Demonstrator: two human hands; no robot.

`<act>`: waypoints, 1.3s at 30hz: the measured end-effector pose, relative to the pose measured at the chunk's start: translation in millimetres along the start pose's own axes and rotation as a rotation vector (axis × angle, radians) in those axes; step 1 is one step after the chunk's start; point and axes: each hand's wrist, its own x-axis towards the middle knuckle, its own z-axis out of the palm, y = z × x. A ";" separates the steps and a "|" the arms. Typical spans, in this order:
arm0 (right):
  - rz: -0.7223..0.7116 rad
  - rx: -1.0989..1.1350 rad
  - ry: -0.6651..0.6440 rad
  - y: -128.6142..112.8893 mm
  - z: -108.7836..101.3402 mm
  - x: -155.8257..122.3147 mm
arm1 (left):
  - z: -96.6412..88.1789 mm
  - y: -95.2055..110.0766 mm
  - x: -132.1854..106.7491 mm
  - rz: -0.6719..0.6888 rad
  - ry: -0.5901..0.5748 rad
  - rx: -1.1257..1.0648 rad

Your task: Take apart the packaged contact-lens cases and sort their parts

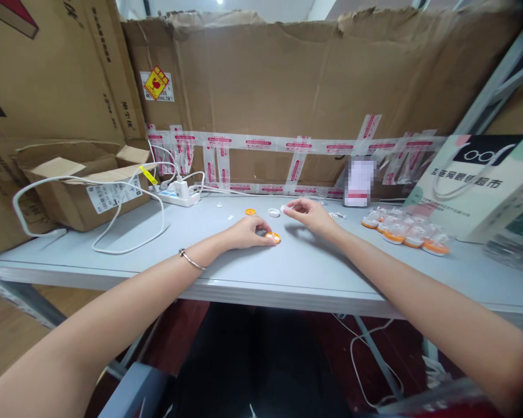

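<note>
My left hand (249,233) rests on the grey table, its thumb and fingers closed on a round orange piece with white parts inside (273,237). Slightly to the right and farther back, my right hand (307,213) pinches a small white piece (284,208) just above the tabletop. Between the two hands lies a round white ring-shaped part (273,213). Behind my left hand is an orange ring (250,212). Small white bits (333,215) lie beyond my right hand.
Several clear-topped pieces with orange bases (403,229) stand at the right, beside a paper bag (475,180). A phone (358,183) leans against the cardboard at the back. On the left are an open carton (82,197), a power strip (178,196) and a looping white cable (126,251).
</note>
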 end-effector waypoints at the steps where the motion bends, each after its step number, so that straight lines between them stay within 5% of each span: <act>1: -0.020 -0.130 -0.004 1.6 -1.3 3.5 | 0.1 -0.3 0.1 -0.003 0.000 -0.001; 5: -0.143 -0.459 -0.108 3.8 3.2 16.8 | 0.9 -2.5 1.0 0.009 0.009 0.000; 12: -0.097 -0.512 -0.122 5.5 18.0 29.2 | 1.0 -7.4 1.6 0.034 0.018 -0.008; 19: -0.050 -0.359 -0.080 1.6 7.0 21.7 | 0.4 -5.7 0.5 0.007 0.017 0.011; 26: -0.126 -0.108 -0.503 -17.8 -3.9 -9.6 | -3.7 -2.3 0.3 0.038 0.010 0.025; 39: -0.112 -0.063 -0.556 -11.6 7.1 -12.8 | -9.7 -6.7 5.7 0.211 0.021 0.027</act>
